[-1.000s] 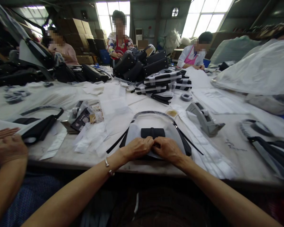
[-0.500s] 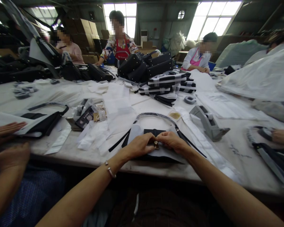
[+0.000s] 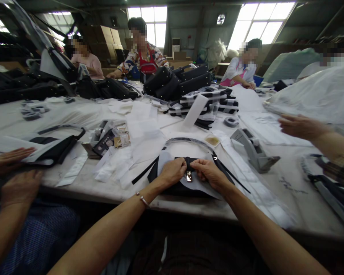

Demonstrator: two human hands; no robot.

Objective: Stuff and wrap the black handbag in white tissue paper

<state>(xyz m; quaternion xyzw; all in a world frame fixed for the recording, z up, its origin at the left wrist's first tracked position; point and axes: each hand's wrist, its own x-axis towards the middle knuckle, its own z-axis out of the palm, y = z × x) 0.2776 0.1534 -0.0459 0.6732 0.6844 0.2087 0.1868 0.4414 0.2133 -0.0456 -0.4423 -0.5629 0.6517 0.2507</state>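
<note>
A black handbag [image 3: 172,187] lies flat at the near table edge, partly covered with white tissue paper [image 3: 202,186], its curved handle [image 3: 186,141] arching away from me. My left hand [image 3: 172,172] and my right hand [image 3: 209,173] are both closed, pinching the bag's front flap on either side of a small metal clasp [image 3: 189,176]. A silver bracelet [image 3: 143,199] circles my left wrist.
A grey tape dispenser [image 3: 253,151] stands right of the bag. Loose white paper strips and small packets [image 3: 111,139] lie to the left. Stacked black bags [image 3: 183,78] sit mid-table. Other people's hands rest at the left [image 3: 10,158] and reach in at the right [image 3: 301,128].
My hands have shifted from covering the bag's flap to pinching beside the clasp, which now shows. A co-worker's hand has come in at the right, and a white sheet appears upright mid-table.
</note>
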